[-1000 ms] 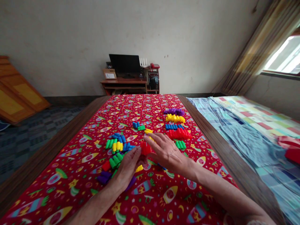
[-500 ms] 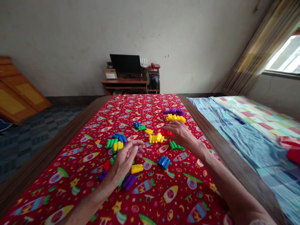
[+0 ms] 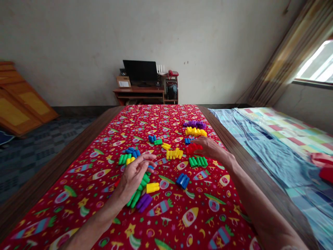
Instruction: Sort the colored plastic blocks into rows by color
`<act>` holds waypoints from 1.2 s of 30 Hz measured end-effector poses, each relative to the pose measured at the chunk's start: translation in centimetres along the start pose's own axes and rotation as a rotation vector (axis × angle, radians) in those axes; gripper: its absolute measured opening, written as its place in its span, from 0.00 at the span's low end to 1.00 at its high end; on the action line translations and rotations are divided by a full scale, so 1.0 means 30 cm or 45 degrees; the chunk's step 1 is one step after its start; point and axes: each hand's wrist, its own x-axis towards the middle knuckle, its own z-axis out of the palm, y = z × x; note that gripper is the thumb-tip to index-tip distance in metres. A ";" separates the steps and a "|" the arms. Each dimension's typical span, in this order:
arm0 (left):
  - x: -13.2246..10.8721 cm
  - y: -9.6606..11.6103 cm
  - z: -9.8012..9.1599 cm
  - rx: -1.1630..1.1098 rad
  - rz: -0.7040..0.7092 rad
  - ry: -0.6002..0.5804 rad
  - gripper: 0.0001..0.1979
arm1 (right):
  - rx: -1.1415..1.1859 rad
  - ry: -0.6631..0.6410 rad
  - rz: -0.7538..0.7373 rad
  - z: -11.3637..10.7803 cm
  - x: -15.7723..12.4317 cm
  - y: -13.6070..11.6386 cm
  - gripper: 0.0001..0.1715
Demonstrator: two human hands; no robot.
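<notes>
My right hand is at the right side of the table, its fingers curled round the right end of a row of red toy blocks. A blue block shows just beyond its fingertips. Below lies a row of green blocks; farther off are a yellow row and a purple row. My left hand hovers over the left pile, fingers stretched and apart, holding nothing visible. It partly covers green blocks and a yellow block. A blue piece shows by its fingertips.
Yellow blocks lie mid-table, and a blue block sits nearer me. Another yellow block and a purple block lie right of my left wrist. A red patterned cloth covers the table. A bed stands to the right.
The red row has shifted slightly right with my right hand, uncovering the blue block behind it and more of the green row. My left hand has moved slightly left and toward me.
</notes>
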 end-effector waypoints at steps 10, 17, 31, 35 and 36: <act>0.102 -0.198 -0.255 1.026 0.450 -0.350 0.22 | -0.052 0.286 -0.144 -0.094 0.014 -0.102 0.14; 0.115 -0.280 -0.205 1.101 0.641 -0.262 0.14 | -0.038 0.304 -0.353 -0.064 0.040 -0.219 0.15; 0.115 -0.231 -0.147 0.964 0.640 -0.230 0.20 | 0.105 -0.068 -0.525 0.173 0.031 -0.466 0.18; 0.084 -0.254 -0.105 1.090 0.616 -0.396 0.18 | 0.030 -0.088 -0.543 0.183 0.017 -0.468 0.15; 0.077 -0.252 -0.095 1.091 0.616 -0.422 0.16 | 0.001 -0.086 -0.527 0.180 0.014 -0.465 0.15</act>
